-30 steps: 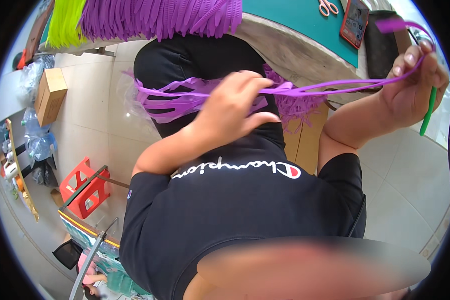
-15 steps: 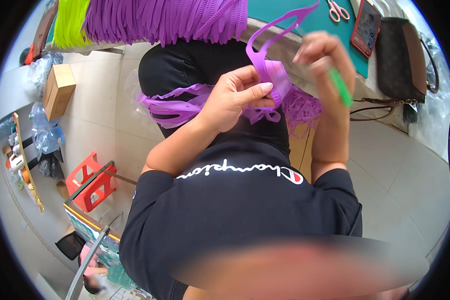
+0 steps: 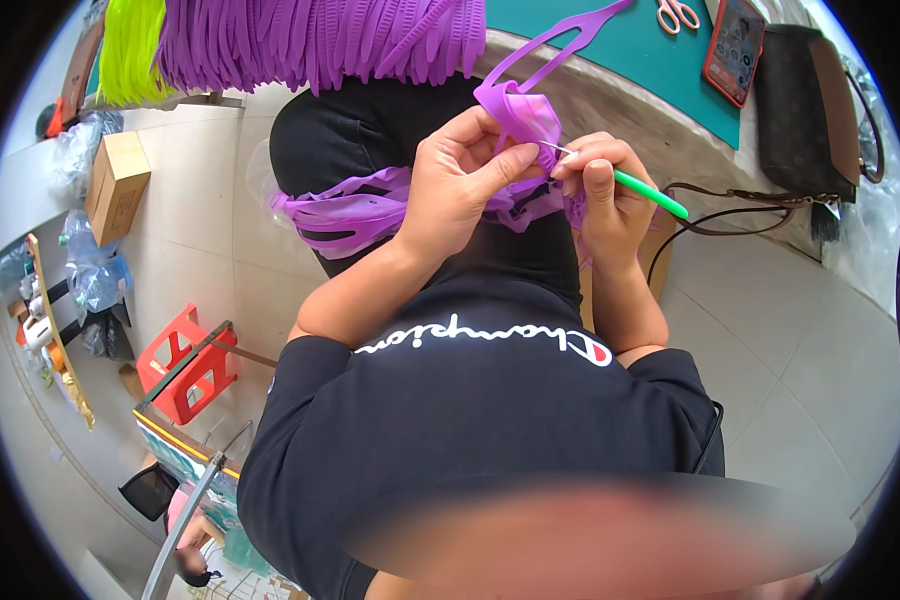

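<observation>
Head camera: my left hand [image 3: 460, 185] pinches a purple strap [image 3: 536, 118] between thumb and fingertips, above my lap and close to the near edge of the bench [image 3: 620, 78]. The strap's wide, paler part rises from my grip, and its long looped end leans away to the right, over the bench edge. My right hand [image 3: 612, 190] is closed around a green-handled tool [image 3: 652, 193], fingers bunched near its front, with the handle sticking out to the right. The tool's thin metal tip meets the pale part just beside my left fingertips; I cannot tell whether it goes into the strap or only touches it.

More purple straps [image 3: 345, 215] lie across my black trousers [image 3: 325, 130], left of my hands and partly hidden behind my left wrist. At the far side, a thick row of purple strips [image 3: 320, 42] hangs over the bench edge, with lime-green strips [image 3: 132, 52] next to it on the left. On the teal bench top to the right are pink-handled scissors [image 3: 678, 14] and a phone [image 3: 734, 52] in a red case, with a dark brown bag [image 3: 805, 110] beside it. Over on the left, a cardboard box [image 3: 117, 188] and a red stool [image 3: 187, 365] stand on the tiled floor [image 3: 185, 240].
</observation>
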The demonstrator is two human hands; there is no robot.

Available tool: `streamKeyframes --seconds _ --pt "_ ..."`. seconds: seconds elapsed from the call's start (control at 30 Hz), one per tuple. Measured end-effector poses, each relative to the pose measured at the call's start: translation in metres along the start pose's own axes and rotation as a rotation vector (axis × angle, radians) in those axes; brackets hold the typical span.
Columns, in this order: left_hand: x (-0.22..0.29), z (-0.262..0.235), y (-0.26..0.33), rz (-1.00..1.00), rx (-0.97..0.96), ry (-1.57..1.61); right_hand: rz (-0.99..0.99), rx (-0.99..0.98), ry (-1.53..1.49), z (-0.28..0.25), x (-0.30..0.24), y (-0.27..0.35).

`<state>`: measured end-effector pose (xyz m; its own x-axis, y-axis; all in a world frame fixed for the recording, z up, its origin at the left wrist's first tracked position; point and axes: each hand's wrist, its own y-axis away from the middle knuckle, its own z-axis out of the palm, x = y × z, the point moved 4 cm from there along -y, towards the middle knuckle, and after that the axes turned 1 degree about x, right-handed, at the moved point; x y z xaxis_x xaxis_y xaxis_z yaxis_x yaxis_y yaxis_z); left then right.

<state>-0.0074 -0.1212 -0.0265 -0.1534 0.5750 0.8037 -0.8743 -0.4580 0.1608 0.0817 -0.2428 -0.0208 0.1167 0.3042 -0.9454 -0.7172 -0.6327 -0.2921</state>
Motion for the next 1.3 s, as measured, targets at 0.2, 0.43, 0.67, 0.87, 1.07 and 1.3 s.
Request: streamKeyframes --seconds 0.2,0.43,0.67,0.87,1.07,1.3 --pt "0.002 0.001 0.001 0.038 0.012 -0.052 0.004 0.020 -0.020 0.000 0.002 0.002" --pt "0.004 0.000 0.001 0.131 0.030 -0.144 -0.248 -0.092 0.512 0.005 -0.008 -0.002" --pt "0.004 -0.003 -0.001 0.026 0.030 -0.034 -0.028 0.020 -0.043 -0.008 -0.008 -0.002" --pt "0.004 -0.001 0.000 0.048 0.031 -0.036 0.039 -0.003 -0.041 -0.003 0.000 0.000" --pt "0.003 -0.002 0.000 0.121 0.010 -0.131 0.045 -0.005 0.008 0.000 0.001 0.000" --pt "0.000 -0.004 0.005 -0.284 -0.190 0.014 -0.298 0.260 0.500 -0.027 -0.008 -0.014"
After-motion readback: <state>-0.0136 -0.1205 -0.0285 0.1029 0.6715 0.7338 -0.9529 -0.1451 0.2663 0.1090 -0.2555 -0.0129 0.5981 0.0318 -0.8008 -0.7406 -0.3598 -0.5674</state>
